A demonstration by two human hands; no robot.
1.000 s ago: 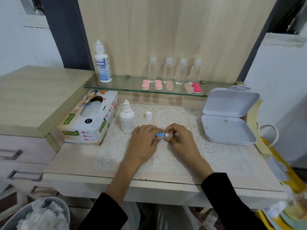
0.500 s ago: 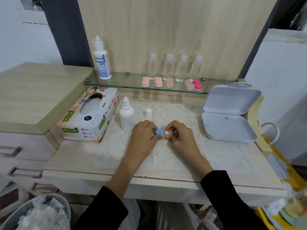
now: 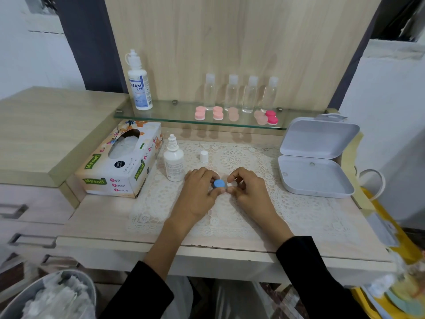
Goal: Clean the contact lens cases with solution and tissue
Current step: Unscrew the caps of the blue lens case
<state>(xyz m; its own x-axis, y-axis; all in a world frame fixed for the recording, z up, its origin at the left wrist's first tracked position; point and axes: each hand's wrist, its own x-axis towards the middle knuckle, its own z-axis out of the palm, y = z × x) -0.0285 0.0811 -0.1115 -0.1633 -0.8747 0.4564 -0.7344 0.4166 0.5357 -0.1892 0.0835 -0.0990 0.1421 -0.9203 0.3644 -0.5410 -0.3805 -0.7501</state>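
Observation:
A small contact lens case sits between both hands at the middle of the lace mat. Its blue cap is pinched by my left hand, and my right hand pinches the white part beside it. An uncapped white solution bottle stands just left of my left hand, with its white cap on the mat behind. A tissue box lies at the left. Several pink lens cases rest on the glass shelf.
An open white plastic box sits at the right. On the shelf stand a larger Dream Eye bottle and several clear small bottles. A bin with used tissues is at lower left, drawers beside it.
Both hands stay on the lens case at the same spot; only the fingers have shifted slightly on the blue cap.

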